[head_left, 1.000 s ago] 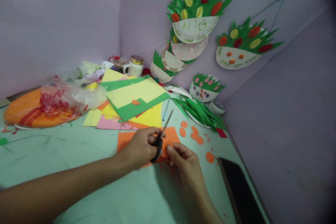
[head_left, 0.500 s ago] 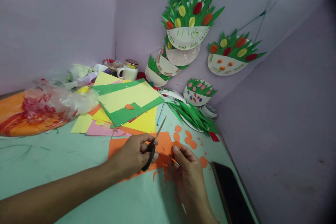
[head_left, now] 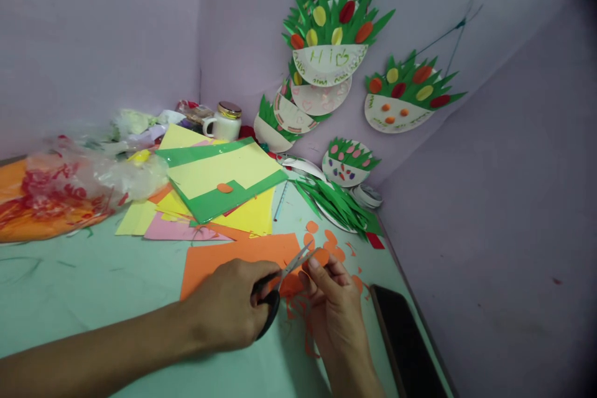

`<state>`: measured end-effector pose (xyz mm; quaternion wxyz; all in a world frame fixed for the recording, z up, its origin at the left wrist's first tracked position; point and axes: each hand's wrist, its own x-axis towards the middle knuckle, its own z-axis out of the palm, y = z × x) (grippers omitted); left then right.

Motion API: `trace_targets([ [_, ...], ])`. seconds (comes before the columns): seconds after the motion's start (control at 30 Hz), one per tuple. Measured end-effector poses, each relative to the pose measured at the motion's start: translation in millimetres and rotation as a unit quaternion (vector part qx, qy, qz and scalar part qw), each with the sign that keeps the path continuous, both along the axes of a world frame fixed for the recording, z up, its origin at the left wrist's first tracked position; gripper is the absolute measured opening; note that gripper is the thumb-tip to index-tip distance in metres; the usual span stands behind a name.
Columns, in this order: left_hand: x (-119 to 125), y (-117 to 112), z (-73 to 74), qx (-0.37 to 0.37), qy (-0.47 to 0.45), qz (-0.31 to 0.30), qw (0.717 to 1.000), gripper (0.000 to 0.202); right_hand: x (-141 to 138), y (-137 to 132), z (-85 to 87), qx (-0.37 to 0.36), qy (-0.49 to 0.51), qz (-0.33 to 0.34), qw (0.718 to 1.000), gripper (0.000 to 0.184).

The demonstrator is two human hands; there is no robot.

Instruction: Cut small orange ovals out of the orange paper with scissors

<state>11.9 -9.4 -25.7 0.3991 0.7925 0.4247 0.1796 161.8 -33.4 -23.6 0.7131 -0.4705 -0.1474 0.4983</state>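
My left hand [head_left: 233, 305] is closed around the black handles of a pair of scissors [head_left: 290, 266]. The blades are parted and point up and right, at the edge of a small rounded orange paper piece [head_left: 321, 256]. That piece is pinched between thumb and fingers of my right hand [head_left: 338, 298]. A larger orange sheet [head_left: 209, 261] lies flat on the table, partly covered by my left hand. Behind my right hand lie several loose orange paper ovals [head_left: 312, 227]. Thin orange offcuts [head_left: 298, 308] show below the blades.
A dark phone-like slab [head_left: 405, 342] lies on the right of the pale green table [head_left: 116, 311]. Coloured paper sheets [head_left: 224, 165], green paper strips [head_left: 336, 202], a lidded white mug [head_left: 226, 123] and plastic bags [head_left: 93, 174] stand behind. Decorated paper plates [head_left: 331, 62] hang on the wall.
The scissors have swung from upright toward the right, and their blades have opened against the orange piece in my right hand. The view has shifted slightly.
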Motion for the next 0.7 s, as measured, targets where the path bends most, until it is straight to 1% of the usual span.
trace_targets([
  [0.13,-0.9,-2.9,-0.9,0.014,0.008,0.001,1.0,0.004,-2.1,-1.2,-0.4,0.019,0.017,0.023,0.999,0.027],
  [0.37,-1.0,-3.1,-1.3,0.008,0.008,-0.001,1.0,0.006,-5.6,-2.6,-0.4,0.015,0.033,0.051,0.998,0.025],
  [0.57,-0.5,-2.3,-1.9,0.005,0.003,0.007,1.0,0.004,-7.8,-2.8,5.7,-0.007,0.054,0.043,0.998,0.027],
  [0.7,-0.6,-2.9,-2.5,0.006,0.0,0.007,1.0,0.004,-11.3,-2.7,10.9,-0.001,0.067,0.051,0.996,0.028],
])
